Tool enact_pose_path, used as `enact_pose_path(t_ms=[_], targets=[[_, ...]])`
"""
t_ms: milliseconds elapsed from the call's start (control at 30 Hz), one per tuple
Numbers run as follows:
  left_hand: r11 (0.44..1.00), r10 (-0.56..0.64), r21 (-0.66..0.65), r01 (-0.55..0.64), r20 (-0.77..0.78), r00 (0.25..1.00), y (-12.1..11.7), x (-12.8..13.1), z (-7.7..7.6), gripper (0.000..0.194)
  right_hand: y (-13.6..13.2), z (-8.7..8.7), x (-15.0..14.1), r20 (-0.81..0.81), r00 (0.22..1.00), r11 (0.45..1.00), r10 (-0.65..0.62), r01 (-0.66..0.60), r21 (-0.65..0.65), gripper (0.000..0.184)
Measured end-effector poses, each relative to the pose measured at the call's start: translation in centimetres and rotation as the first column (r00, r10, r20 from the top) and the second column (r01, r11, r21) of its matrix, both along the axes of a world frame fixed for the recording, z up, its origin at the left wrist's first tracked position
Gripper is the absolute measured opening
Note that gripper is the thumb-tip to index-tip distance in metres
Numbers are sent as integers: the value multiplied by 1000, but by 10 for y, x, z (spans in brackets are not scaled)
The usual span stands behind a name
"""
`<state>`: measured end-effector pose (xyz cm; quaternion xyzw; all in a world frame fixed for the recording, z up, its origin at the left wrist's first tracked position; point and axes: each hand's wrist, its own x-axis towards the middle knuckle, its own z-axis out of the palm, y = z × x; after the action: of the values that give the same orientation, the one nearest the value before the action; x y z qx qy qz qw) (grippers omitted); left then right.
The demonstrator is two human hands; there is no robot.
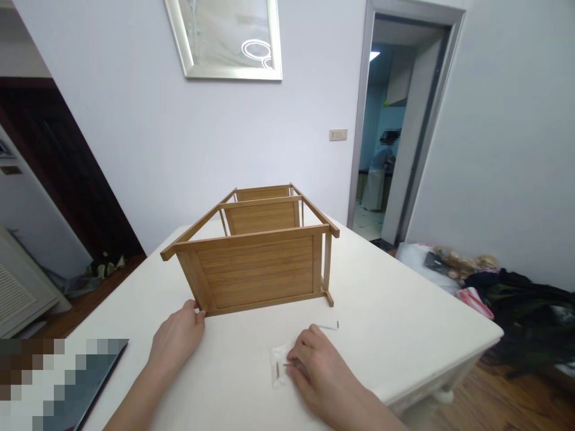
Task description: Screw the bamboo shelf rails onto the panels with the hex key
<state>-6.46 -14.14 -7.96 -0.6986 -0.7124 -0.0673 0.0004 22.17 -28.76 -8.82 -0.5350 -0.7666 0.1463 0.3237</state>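
A bamboo shelf rack (256, 251) lies on its side on the white table (395, 335). My left hand (177, 335) touches the rack's near lower corner, fingers curled against the wood. My right hand (321, 374) rests on a small clear plastic bag (278, 365) holding small dark screws, with its fingertips pinched at the bag. A thin metal hex key (327, 327) lies on the table just beyond my right hand.
A dark flat tablet-like item (90, 383) lies at the table's near left edge. Bags and dark clothes (494, 281) are piled to the right of the table. A person (381, 173) stands in the room beyond the open doorway. A framed mirror (229, 36) hangs on the wall.
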Motion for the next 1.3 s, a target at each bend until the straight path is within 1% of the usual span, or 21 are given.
enact_pose_path(t_ms=[167, 300, 400, 467, 500, 567, 633, 667, 700, 733, 833, 900, 967, 1033, 1167, 1300], targets=[[999, -22, -35, 22, -17, 1000, -5, 5, 3, 38, 0, -5, 0, 15, 1000, 1000, 2, -2, -3, 16], [999, -29, -26, 27, -76, 997, -17, 13, 12, 40, 1, -8, 5, -59, 998, 999, -5, 8, 41, 17], [999, -16, 42, 23, -166, 986, -31, 24, 19, 44, 5, -11, 25, -122, 991, 992, -59, 71, 101, 17], [990, -44, 124, 73, -227, 973, -41, 37, 21, 47, 11, -11, 47, -124, 986, 983, -110, 127, 133, 16], [978, -90, 159, 131, -245, 965, -45, 45, 21, 47, 16, -10, 61, -127, 981, 974, -149, 167, 151, 16], [939, -255, 165, 300, -248, 935, -52, 66, 19, 45, 26, -7, 88, -114, 969, 958, -218, 234, 164, 15], [888, -430, 83, 452, -194, 882, -57, 92, 16, 39, 39, -5, 112, -84, 959, 947, -270, 280, 154, 17], [861, -497, 36, 508, -162, 853, -58, 106, 16, 36, 46, -4, 122, -74, 955, 944, -289, 297, 142, 17], [828, -555, 9, 561, -133, 821, -59, 121, 16, 33, 52, -3, 129, -64, 954, 947, -294, 299, 120, 16], [779, -622, 2, 626, -114, 775, -59, 136, 16, 32, 59, -3, 135, -56, 955, 950, -291, 295, 104, 16], [675, -731, 38, 736, -99, 675, -53, 179, 20, 34, 75, -4, 140, -37, 965, 963, -261, 263, 58, 19], [628, -771, 47, 777, -102, 629, -47, 204, 20, 40, 81, -6, 139, -37, 969, 968, -246, 248, 40, 22], [613, -782, 41, 789, -115, 613, -40, 222, 18, 49, 85, -8, 138, -48, 970, 970, -239, 240, 31, 23], [607, -786, 33, 794, -123, 606, -34, 234, 13, 51, 87, -9, 136, -69, 971, 972, -231, 233, 24, 23], [598, -792, 27, 801, -138, 595, -25, 242, 7, 41, 88, -12, 132, -118, 970, 976, -212, 215, 17, 21], [601, -788, 21, 799, -150, 597, -19, 239, 9, 33, 89, -15, 128, -153, 965, 976, -212, 217, 14, 23]])
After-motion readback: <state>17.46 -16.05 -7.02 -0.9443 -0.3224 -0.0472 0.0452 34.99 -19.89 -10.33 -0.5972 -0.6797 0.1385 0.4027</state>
